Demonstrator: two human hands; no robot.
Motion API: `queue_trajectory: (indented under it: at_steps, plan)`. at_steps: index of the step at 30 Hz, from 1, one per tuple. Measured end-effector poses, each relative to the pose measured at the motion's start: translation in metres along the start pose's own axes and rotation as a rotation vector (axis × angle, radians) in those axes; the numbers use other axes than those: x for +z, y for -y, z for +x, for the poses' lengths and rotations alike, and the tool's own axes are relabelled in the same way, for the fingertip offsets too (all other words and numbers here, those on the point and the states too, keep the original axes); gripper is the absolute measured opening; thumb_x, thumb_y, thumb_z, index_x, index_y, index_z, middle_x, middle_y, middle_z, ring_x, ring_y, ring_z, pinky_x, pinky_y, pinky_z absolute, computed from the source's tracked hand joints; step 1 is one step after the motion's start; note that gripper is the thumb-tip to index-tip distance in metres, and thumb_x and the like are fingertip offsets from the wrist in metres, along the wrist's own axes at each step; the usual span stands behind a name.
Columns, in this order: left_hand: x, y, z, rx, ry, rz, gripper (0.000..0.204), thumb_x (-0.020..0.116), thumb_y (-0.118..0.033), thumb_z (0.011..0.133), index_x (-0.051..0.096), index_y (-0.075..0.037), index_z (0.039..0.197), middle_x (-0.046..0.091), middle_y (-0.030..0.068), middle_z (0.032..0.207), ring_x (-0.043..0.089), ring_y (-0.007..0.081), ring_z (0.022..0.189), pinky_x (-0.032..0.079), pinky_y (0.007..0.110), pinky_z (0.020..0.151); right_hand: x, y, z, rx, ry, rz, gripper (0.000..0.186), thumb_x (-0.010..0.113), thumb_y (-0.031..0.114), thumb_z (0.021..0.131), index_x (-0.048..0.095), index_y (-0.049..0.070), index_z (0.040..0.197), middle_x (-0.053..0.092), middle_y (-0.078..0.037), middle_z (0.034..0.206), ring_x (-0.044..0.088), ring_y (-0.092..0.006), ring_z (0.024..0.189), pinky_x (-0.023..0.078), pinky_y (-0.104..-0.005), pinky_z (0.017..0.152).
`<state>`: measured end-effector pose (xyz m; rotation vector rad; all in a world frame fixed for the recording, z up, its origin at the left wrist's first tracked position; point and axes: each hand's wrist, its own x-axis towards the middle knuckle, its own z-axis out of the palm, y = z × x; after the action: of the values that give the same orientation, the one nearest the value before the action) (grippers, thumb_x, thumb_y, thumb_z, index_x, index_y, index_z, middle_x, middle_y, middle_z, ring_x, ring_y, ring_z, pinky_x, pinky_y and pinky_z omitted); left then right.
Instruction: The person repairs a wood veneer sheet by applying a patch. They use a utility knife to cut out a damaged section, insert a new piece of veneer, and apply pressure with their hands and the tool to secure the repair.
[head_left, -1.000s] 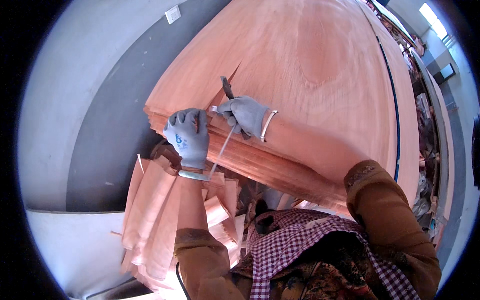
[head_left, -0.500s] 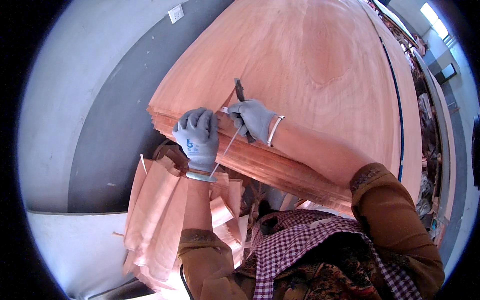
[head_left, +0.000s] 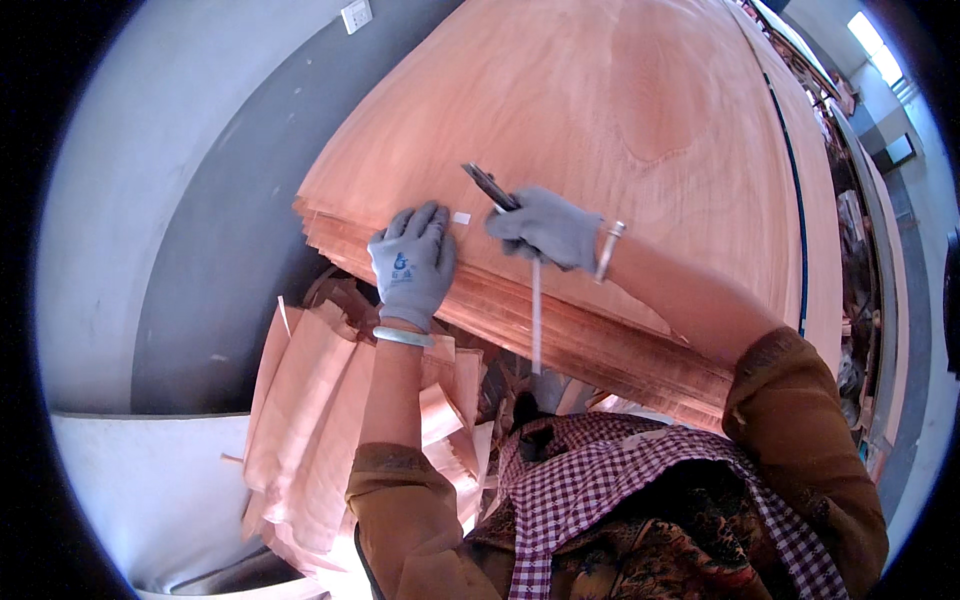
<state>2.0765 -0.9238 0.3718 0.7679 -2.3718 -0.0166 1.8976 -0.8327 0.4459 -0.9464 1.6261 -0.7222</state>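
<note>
A tall stack of reddish-brown wood veneer sheets (head_left: 560,120) spreads out in front of me. My left hand (head_left: 414,255), in a grey glove, lies on the stack's near edge with its fingers stretched over the top sheet. Just right of its fingertips a small white piece of tape (head_left: 461,217) sits on the veneer. My right hand (head_left: 553,228), also gloved, is closed around a dark, narrow knife-like tool (head_left: 488,185) whose end points up and left. A white tape strip (head_left: 536,318) hangs from beneath that hand; where it is gripped is hidden.
Loose veneer pieces (head_left: 310,430) are heaped below the stack at left. A grey-and-white wall (head_left: 210,250) with a socket (head_left: 356,15) runs along the left. A dark strap-like line (head_left: 790,180) crosses the sheets at right, with cluttered shelving (head_left: 855,230) beyond it.
My right hand has moved right, away from my left, carrying the tool and the strip. The small white tape now shows uncovered on the sheet. My left hand has shifted slightly right.
</note>
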Motion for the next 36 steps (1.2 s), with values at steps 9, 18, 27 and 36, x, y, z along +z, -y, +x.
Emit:
queue_trajectory:
  at_steps: [9,18,27,36]
  plan:
    - [-0.006,-0.045,-0.017,-0.291,-0.005,0.134,0.031,0.067,-0.033,0.075,0.065,-0.008,0.093,0.058,0.0073,0.109,0.051,0.0289,0.103,0.039,0.041,0.084,0.006,-0.031,-0.047,-0.241,-0.129,-0.64,0.04,0.062,0.031,0.08,0.051,0.002,0.104,0.062,-0.022,0.085,0.063,-0.0319,0.077,0.048,-0.0381,0.068]
    - [0.012,-0.053,-0.008,-0.664,0.055,0.028,0.031,0.074,-0.037,0.065,0.067,-0.012,0.084,0.055,0.0056,0.1,0.049,0.0291,0.095,0.041,0.04,0.078,-0.014,-0.04,-0.019,-0.281,-0.114,-0.303,0.035,0.061,0.026,0.083,0.053,0.001,0.106,0.05,-0.003,0.073,0.049,-0.0109,0.067,0.043,-0.0251,0.061]
    - [0.027,-0.055,-0.009,-0.727,0.073,-0.047,0.021,0.072,-0.028,0.068,0.067,-0.013,0.082,0.058,0.0069,0.092,0.053,0.0307,0.088,0.044,0.042,0.075,-0.032,-0.006,-0.003,-0.144,0.043,-0.37,0.019,0.053,0.021,0.085,0.056,0.002,0.089,0.056,-0.006,0.073,0.053,-0.0172,0.062,0.046,-0.0308,0.058]
    - [0.018,-0.075,-0.018,-0.651,-0.14,0.027,0.041,0.071,-0.037,0.072,0.062,-0.007,0.098,0.055,0.0126,0.101,0.052,0.0312,0.094,0.043,0.042,0.077,-0.02,0.053,0.019,-0.289,-0.074,-1.498,0.022,0.056,0.011,0.075,0.067,0.003,0.092,0.065,-0.02,0.092,0.063,-0.0333,0.088,0.05,-0.0413,0.073]
